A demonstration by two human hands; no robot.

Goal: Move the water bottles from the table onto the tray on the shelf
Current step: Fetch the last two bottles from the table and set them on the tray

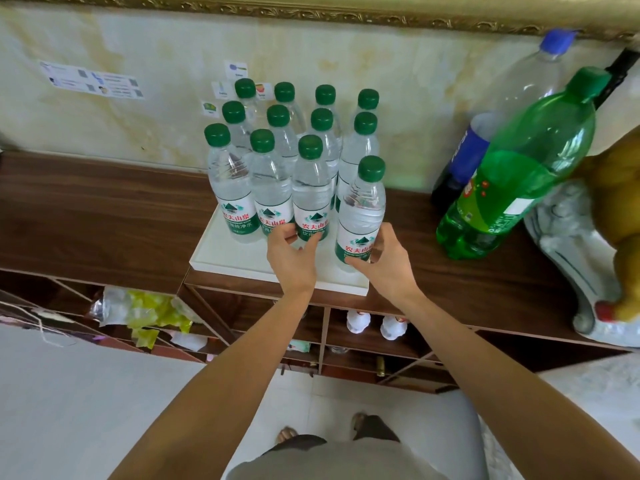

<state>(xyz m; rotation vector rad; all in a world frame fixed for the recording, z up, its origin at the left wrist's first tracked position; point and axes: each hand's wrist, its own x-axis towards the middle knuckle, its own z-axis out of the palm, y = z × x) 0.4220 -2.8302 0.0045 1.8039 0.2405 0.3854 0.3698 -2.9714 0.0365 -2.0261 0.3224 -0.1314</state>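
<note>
Both hands on bottles at the tray's front.
Right hand (382, 259) grips the front-right bottle (362, 216); left hand (291, 252) seemingly curls around a front-row bottle (310, 194); bare tray (239, 259) lies front-left.

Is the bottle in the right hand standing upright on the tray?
Nearly upright: the bottle, cap up, leans slightly; right hand grips it over the tray.
</note>
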